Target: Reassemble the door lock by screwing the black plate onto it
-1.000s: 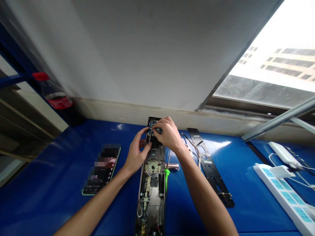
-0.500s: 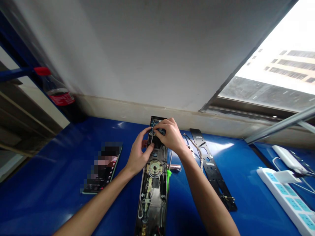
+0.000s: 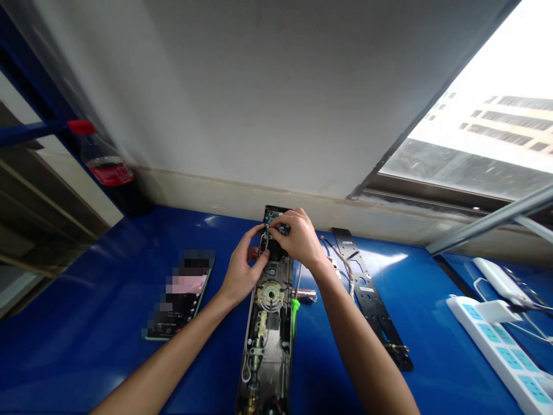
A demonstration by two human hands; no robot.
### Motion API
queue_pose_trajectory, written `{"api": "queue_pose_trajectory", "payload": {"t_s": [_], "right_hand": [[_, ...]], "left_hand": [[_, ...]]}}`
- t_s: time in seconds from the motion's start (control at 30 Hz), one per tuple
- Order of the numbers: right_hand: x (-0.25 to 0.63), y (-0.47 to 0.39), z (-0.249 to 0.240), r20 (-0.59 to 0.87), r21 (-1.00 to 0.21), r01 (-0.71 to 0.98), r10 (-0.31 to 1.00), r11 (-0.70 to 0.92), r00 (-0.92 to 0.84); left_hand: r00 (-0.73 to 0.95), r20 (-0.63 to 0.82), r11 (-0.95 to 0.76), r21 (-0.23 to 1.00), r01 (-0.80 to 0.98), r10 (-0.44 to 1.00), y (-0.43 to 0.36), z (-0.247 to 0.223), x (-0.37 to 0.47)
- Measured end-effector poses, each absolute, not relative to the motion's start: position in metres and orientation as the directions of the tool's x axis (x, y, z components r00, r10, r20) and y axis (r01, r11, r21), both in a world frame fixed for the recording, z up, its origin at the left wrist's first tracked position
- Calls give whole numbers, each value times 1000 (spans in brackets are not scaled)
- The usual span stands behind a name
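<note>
A long, open black housing (image 3: 272, 340) lies lengthwise on the blue table, with a round metal part (image 3: 272, 294) and other mechanisms inside. Near its far end is a small circuit board (image 3: 273, 215). My left hand (image 3: 244, 268) rests at the housing's left edge, thumb and fingers around a thin light cable (image 3: 263, 242). From the right, my right hand (image 3: 300, 236) reaches over the board, thumb and index finger pinched near the cable's far end. What lies between those fingertips is too small to make out.
A phone (image 3: 185, 297) lies left on the blue table (image 3: 108, 300). Right of the housing are a green-handled screwdriver (image 3: 295, 311), a reddish cylinder (image 3: 306, 296), cables (image 3: 345, 262) and a black plate (image 3: 374, 300). Farther off are a power strip (image 3: 496, 340) and a bottle (image 3: 110, 173).
The camera view has shifted slightly, so items at the right appear a little farther left. Both hands keep nearly the same pose at the housing.
</note>
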State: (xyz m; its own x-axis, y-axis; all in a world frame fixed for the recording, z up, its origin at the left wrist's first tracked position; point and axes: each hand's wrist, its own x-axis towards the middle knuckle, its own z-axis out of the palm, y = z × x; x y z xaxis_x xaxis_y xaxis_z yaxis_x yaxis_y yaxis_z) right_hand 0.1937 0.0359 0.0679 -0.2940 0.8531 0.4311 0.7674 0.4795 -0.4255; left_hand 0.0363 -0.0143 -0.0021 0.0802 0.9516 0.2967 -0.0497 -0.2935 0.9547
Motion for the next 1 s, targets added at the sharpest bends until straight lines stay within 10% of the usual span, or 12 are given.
{"api": "queue_pose_trajectory", "payload": {"t_s": [1.0], "right_hand": [[190,36,78,370,-130,809,785,574,-497]], "left_hand": [[95,286,-281,958,-60,954,-14,-5,35]]}}
